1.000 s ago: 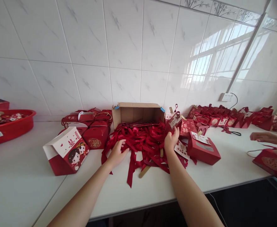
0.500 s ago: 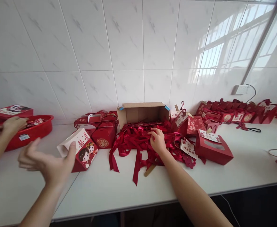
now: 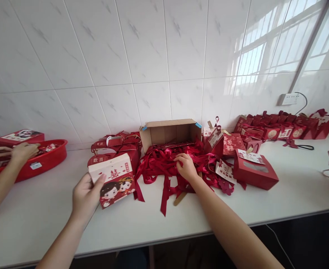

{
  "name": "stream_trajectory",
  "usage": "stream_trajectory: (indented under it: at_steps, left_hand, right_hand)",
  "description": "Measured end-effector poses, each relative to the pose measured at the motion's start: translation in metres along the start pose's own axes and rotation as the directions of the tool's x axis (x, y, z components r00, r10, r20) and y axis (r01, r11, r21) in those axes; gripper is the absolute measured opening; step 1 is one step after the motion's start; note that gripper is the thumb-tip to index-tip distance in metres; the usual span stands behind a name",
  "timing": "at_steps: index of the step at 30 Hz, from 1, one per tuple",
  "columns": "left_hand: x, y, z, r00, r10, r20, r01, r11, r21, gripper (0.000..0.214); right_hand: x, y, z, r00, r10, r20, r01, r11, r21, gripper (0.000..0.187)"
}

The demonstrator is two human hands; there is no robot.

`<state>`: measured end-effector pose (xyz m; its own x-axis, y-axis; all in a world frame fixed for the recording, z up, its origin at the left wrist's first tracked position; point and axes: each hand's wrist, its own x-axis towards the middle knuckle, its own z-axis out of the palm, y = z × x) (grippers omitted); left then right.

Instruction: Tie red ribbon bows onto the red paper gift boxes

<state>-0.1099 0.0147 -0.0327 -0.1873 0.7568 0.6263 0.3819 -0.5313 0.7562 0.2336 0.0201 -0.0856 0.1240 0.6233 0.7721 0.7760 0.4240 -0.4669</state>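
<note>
Holding a box [image 3: 118,179] by its left side, the left hand [image 3: 83,198] is closed on it over the near part of the counter [image 3: 142,228], thumb flat against the printed face and most of the fingers hidden behind. The box is tilted, white panel uppermost, its long edges running left to right and rising slightly towards the right, so its free right end faces the ribbons [image 3: 159,162]; whether its lower edge touches the counter I cannot tell. To the right of the box and well apart from it, the right hand [image 3: 187,168] lies over the right part of the ribbons, fingers curled with a narrow gap to the thumb; whether it pinches a strand I cannot tell. The ribbons thus lie between and beyond the hands, the right hand being much the nearer to them, while the box is wholly on the left hand's side. A gold strip [image 3: 180,198] sticks out from their near edge, and a windowed box [image 3: 257,173] sits off to the right. Just behind the ribbons an open carton [image 3: 170,136] lies with its mouth towards the wearer, its long side parallel to the tiled wall [image 3: 150,45] at the back
</note>
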Motion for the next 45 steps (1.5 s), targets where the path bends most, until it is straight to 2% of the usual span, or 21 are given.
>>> stream_trajectory:
  at_steps: [1,3,8,11,16,20,23,25,27,29,31,33,35,37,39,45]
  left_hand:
    - [-0.002,0.005,0.012,0.998,-0.018,0.052,0.024,0.993,-0.115,0.039]
    - [-0.003,0.013,0.040,0.990,0.012,0.141,0.021,0.974,-0.227,0.039]
    - [0.002,0.022,0.108,0.966,0.097,0.241,-0.019,0.952,-0.304,0.060]
    - [0.006,0.022,0.127,0.942,0.102,0.320,0.000,0.953,-0.304,0.061]
    - [0.009,0.013,0.126,0.944,0.082,0.320,-0.002,0.970,-0.242,0.030]
    - [0.010,0.009,0.123,0.960,0.014,0.279,0.080,0.943,-0.323,0.030]
    - [0.013,0.008,0.122,0.951,-0.040,0.307,0.179,0.879,-0.442,0.031]
    - [0.014,0.007,0.121,0.945,-0.062,0.320,0.215,0.859,-0.466,0.032]
    - [0.015,0.006,0.119,0.944,-0.063,0.323,0.216,0.860,-0.463,0.033]
    - [0.013,0.005,0.118,0.946,-0.043,0.322,0.196,0.866,-0.461,0.032]
    - [0.011,0.005,0.117,0.944,-0.025,0.330,0.182,0.872,-0.455,0.032]
    - [0.009,0.007,0.117,0.938,-0.021,0.346,0.185,0.875,-0.447,0.031]
    - [0.008,0.009,0.118,0.934,-0.027,0.356,0.197,0.871,-0.449,0.032]
    - [0.008,0.010,0.118,0.935,-0.034,0.354,0.204,0.866,-0.456,0.032]
    - [0.008,0.009,0.120,0.937,-0.035,0.348,0.205,0.861,-0.466,0.031]
    - [0.009,0.005,0.120,0.937,-0.003,0.349,0.178,0.863,-0.472,0.028]
  right_hand:
    - [0.000,-0.001,0.000,1.000,-0.001,0.004,0.001,1.000,-0.006,0.028]
    - [0.000,-0.002,-0.001,1.000,-0.003,0.017,0.003,1.000,-0.024,0.028]
    - [-0.001,-0.008,-0.003,0.997,-0.021,0.077,0.028,0.995,-0.094,0.030]
    - [-0.001,-0.012,-0.002,0.993,-0.028,0.111,0.043,0.990,-0.136,0.032]
    - [-0.001,-0.014,0.003,0.989,-0.022,0.149,0.051,0.980,-0.191,0.031]
    - [0.000,-0.020,0.006,0.989,-0.001,0.147,0.036,0.972,-0.231,0.031]
    - [0.005,-0.034,-0.007,0.996,0.014,0.085,0.009,0.967,-0.255,0.029]
    - [0.007,-0.043,-0.028,1.000,0.024,0.004,-0.023,0.969,-0.247,0.026]
    - [0.004,-0.047,-0.060,0.996,0.056,-0.065,-0.068,0.978,-0.197,0.025]
    - [-0.011,-0.042,-0.097,0.992,0.073,-0.106,-0.088,0.986,-0.141,0.023]
    - [-0.037,-0.029,-0.132,0.979,0.120,-0.165,-0.149,0.974,-0.173,0.021]
    - [-0.070,-0.013,-0.160,0.970,0.216,-0.115,-0.238,0.941,-0.240,0.022]
    - [-0.101,0.001,-0.176,0.965,0.264,-0.010,-0.254,0.918,-0.303,0.029]
    - [-0.124,0.009,-0.180,0.950,0.297,0.099,-0.251,0.912,-0.325,0.044]
    - [-0.135,0.012,-0.175,0.943,0.310,0.122,-0.253,0.905,-0.343,0.052]
    - [-0.134,0.014,-0.163,0.942,0.334,0.021,-0.299,0.868,-0.396,0.035]
